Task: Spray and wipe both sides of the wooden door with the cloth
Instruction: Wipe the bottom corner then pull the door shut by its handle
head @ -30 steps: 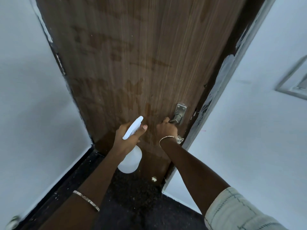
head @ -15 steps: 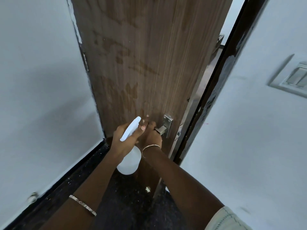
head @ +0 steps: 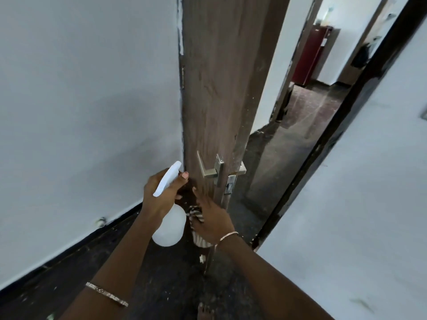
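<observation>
The brown wooden door [head: 215, 88] stands swung open, seen almost edge-on, with a metal lever handle [head: 206, 168] on its near face and the latch plate on its edge. My left hand [head: 159, 197] grips a white spray bottle [head: 169, 229] by the neck, its nozzle pointing up and left of the handle. Just below the handle, my right hand [head: 213, 220] holds a striped cloth [head: 197, 214], with a fingertip reaching up toward the door face. Most of the cloth is hidden under the palm.
A white wall fills the left side, with a small door stopper [head: 101, 221] on its dark skirting. The black door frame [head: 323, 144] runs diagonally on the right. Through the opening lie a dark hallway floor [head: 300, 125] and a red cabinet [head: 309, 56]. My bare foot [head: 205, 312] shows below.
The door has swung from shut to wide open. My right hand has let go of the handle and dropped below it, with the cloth now showing. The left hand keeps the bottle.
</observation>
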The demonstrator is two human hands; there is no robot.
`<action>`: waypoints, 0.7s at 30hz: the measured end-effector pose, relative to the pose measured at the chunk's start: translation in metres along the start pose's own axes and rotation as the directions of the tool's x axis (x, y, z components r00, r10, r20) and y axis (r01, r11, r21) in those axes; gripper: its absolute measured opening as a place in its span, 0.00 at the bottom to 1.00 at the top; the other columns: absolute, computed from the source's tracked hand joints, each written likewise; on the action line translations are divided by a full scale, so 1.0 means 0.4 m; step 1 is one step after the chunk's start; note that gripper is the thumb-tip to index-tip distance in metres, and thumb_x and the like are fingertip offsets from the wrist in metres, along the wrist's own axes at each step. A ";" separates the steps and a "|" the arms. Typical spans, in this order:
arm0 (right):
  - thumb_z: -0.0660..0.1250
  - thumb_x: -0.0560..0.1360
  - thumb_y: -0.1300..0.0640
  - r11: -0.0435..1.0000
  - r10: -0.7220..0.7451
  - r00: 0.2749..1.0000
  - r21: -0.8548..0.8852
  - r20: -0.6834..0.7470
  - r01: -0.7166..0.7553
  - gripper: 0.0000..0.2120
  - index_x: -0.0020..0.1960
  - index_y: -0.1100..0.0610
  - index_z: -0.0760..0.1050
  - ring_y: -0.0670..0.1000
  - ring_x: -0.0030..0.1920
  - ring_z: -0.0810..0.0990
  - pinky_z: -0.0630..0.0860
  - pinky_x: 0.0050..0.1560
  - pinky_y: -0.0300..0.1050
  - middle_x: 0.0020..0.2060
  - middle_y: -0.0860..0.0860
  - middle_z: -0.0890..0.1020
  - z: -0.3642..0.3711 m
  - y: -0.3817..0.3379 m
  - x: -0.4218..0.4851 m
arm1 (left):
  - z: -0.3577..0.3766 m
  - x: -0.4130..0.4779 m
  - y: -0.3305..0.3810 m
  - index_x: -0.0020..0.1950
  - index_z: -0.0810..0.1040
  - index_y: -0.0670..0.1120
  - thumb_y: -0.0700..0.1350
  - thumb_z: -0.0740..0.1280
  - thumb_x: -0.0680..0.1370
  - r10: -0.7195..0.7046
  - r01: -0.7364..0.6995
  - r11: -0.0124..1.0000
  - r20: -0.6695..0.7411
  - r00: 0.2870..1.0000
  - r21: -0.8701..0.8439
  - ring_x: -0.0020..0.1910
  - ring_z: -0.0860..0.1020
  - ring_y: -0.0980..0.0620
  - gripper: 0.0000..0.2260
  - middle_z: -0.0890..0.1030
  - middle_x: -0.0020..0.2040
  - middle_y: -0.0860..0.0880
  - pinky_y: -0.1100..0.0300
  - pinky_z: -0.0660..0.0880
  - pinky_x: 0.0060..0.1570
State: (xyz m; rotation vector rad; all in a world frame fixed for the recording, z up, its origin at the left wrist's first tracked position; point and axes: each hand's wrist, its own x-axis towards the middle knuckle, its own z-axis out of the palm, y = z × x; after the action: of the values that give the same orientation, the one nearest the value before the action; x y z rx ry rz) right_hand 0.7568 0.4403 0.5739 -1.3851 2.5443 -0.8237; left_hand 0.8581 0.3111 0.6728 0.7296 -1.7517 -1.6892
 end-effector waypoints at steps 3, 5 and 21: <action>0.70 0.74 0.48 0.996 -0.039 0.991 0.071 -0.131 0.049 0.16 0.60 0.52 0.81 0.56 0.52 0.84 0.81 0.50 0.50 0.52 0.52 0.85 -0.020 0.015 -0.033 | -0.047 -0.025 -0.004 0.58 0.82 0.51 0.50 0.74 0.76 -0.002 0.001 1.000 -0.060 0.998 -0.010 0.47 0.83 0.51 0.12 0.85 0.50 0.49 0.62 0.80 0.38; 0.67 0.73 0.45 0.996 -0.040 0.976 0.064 -0.215 0.055 0.13 0.48 0.54 0.80 0.54 0.43 0.83 0.76 0.41 0.46 0.42 0.50 0.84 -0.053 0.031 -0.027 | -0.066 -0.036 -0.008 0.62 0.81 0.48 0.51 0.74 0.75 -0.005 0.004 1.000 -0.095 0.995 -0.009 0.48 0.82 0.50 0.17 0.84 0.53 0.48 0.64 0.79 0.37; 0.68 0.74 0.48 0.813 -0.492 0.837 -0.220 0.238 0.540 0.30 0.75 0.49 0.67 0.64 0.52 0.83 0.81 0.43 0.56 0.74 0.48 0.67 -0.043 -0.051 0.405 | -0.138 -0.002 -0.050 0.57 0.82 0.49 0.56 0.74 0.72 -0.084 0.105 0.994 -0.430 0.899 0.026 0.42 0.83 0.46 0.18 0.85 0.44 0.47 0.59 0.81 0.38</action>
State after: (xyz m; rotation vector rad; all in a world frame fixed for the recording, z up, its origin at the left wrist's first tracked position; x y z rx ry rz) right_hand 0.6733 0.3071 0.6218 -2.1965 2.2294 -0.3749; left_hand 0.8990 0.2736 0.6538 1.1301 -1.4673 -1.4113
